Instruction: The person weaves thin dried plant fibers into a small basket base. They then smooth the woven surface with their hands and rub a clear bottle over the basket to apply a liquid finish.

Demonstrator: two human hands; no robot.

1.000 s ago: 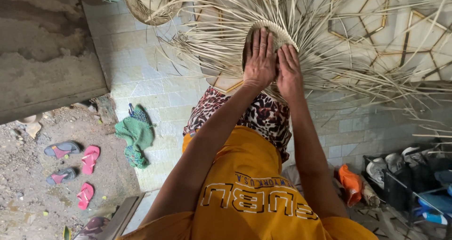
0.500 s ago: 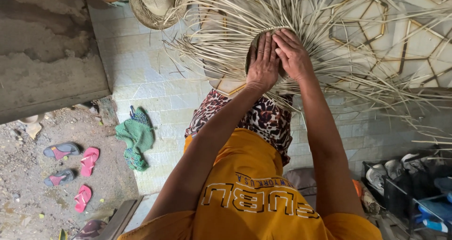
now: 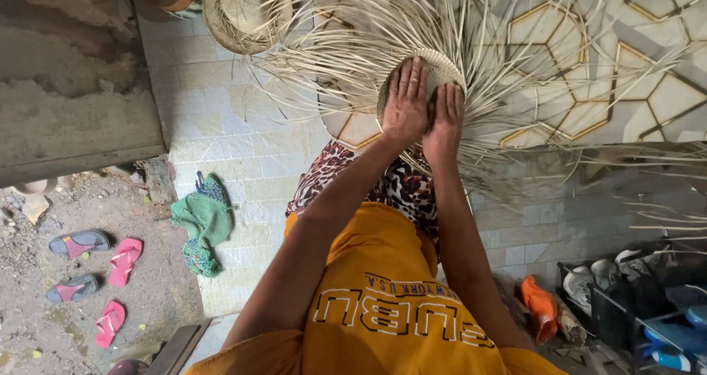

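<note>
Above tiled floor, both hands press flat, fingers extended, on woven basket.

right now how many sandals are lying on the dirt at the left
4: a grey sandal beside a pink sandal, then another grey sandal above the lowest pink sandal. More may lie outside the view.

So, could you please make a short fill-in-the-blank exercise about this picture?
1. Both hands press on a round woven ____ with loose straw strips sticking out.
2. The left hand and the right hand lie ____ each other.
3. On the tiled floor lies a crumpled ____ cloth.
4. The pink sandals lie on the ____.

Missing words: basket; beside; green; dirt
</note>
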